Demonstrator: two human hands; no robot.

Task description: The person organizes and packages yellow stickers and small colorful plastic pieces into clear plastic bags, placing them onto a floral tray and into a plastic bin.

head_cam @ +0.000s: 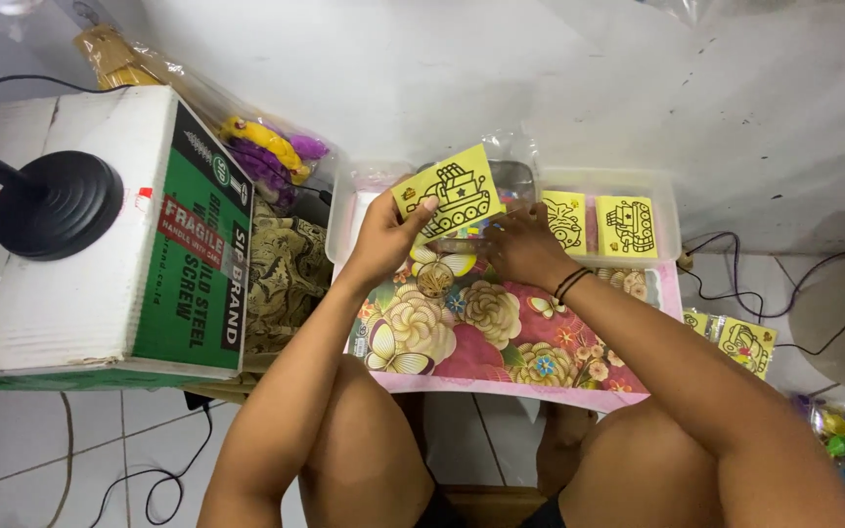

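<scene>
**Keep that tank card by its edge**

Your left hand point(383, 235) pinches the yellow tank card point(449, 193) just above the clear tray point(667, 210). Right hand point(520, 244) rests beside it, fingers curled; can't tell if it's grasping anything. Hold the corner lightly, don't bend it.

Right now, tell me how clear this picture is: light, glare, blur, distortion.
Head view: even, soft daylight with faint shadows; the yellow card in the left hand is sharp, its line drawing readable; mild glare on the clear plastic tray; the right hand slightly soft; wide-lens bending tilts the cardboard box at the edge.
</scene>
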